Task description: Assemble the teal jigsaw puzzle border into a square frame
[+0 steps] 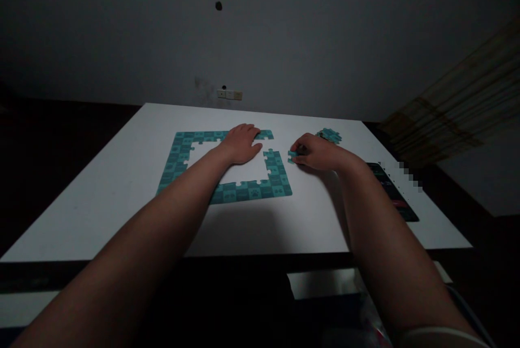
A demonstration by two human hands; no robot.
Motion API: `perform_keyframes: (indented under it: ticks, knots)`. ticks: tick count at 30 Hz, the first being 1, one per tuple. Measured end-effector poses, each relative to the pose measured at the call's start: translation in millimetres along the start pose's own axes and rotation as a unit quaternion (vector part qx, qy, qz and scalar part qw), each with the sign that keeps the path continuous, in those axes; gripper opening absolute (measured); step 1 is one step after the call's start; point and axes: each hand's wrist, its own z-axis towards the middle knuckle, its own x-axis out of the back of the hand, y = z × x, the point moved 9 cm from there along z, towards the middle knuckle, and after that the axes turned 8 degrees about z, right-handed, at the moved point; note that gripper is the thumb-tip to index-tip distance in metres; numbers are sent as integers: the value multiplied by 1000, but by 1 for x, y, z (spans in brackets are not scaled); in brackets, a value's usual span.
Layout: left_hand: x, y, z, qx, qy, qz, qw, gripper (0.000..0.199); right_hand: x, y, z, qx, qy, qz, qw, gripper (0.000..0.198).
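A teal jigsaw puzzle border [260, 190] lies on the white table, its middle showing bare tabletop. There is a gap in the border's right side, near the upper right corner. My left hand [242, 144] rests flat across the upper edge of the border, fingers stretched out. To the right of the gap, my right hand [314, 151] pinches a teal puzzle piece [292, 156] between thumb and fingers. The piece is apart from the border. Just beyond my right hand sits a pile of loose teal pieces [331, 135], partly hidden by that hand.
The white table [101, 191] stands near a grey wall with a socket strip [229, 94]. A dark flat sheet or box [396, 196] lies at the table's right side, partly behind my right forearm. A striped curtain [439, 115] hangs at the right.
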Motion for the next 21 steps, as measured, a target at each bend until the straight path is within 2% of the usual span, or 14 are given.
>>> perform_keyframes:
  ticks: [5, 14, 17, 19, 21]
  knots:
    - [-4, -2, 0, -6, -3, 10, 1000, 74, 7, 2, -3, 3, 13, 1, 1000, 38]
    - [-3, 7, -4, -11, 4, 2, 1000, 69, 0, -12, -5, 29, -19, 42, 999, 33]
    - [-4, 11, -5, -18, 5, 1, 1000, 67, 4, -16, 6, 65, 49, 115, 990, 27]
    - [-4, 12, -6, -21, 6, 2, 1000, 66, 3, -17, 12, 77, 96, 170, 978, 35]
    - [-4, 13, -6, -20, 11, 0, 1000, 64, -6, -19, 18, 79, 106, 192, 972, 46]
